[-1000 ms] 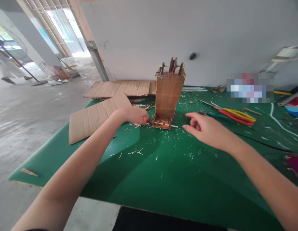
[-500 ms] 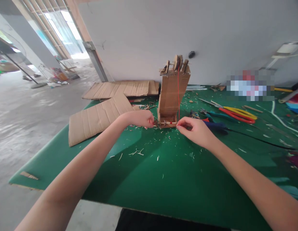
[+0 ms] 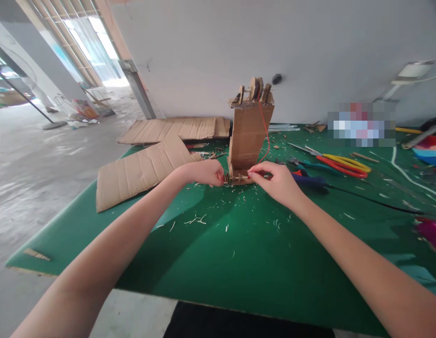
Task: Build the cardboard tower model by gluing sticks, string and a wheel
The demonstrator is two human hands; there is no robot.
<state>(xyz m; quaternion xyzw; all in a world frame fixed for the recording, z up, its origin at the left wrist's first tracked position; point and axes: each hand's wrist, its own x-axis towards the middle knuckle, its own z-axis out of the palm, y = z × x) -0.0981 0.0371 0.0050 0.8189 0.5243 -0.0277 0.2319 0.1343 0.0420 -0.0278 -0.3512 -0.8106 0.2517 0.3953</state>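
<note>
Right hand [image 3: 276,182] first: just right of the frame's centre, thumb and forefinger nearly meet, pinching a red string [image 3: 268,137] close above a thin stick. Left hand [image 3: 208,172], a little left of centre, has its fingers curled in against the stick's left end; I can't see from here what, if anything, they have hold of.

Between the two stands the cardboard tower [image 3: 252,134], above mid-frame, leaning slightly. Its low base [image 3: 244,182] rests on the green surface [image 3: 246,263], and round wheels [image 3: 253,88] sit on top, where the string hangs slack down the right side. Behind it rises a pale wall [image 3: 190,56], leaving little depth back there.

Toward the lower centre the surface is wide open, with only pale shavings [image 3: 197,219] scattered about, right up to the front edge. To the left, a cardboard sheet [image 3: 140,176] lies flat behind the left wrist, another sheet [image 3: 168,130] farther back by the wall. A small wooden wedge [image 3: 37,255] lies near the surface's left corner, bare floor [image 3: 56,164] beyond. Room is tighter on the right: a dark blue tool [image 3: 309,182] just beside the right hand, its black cord [image 3: 373,201] trailing rightward, and red-and-yellow handles [image 3: 339,169] behind.
</note>
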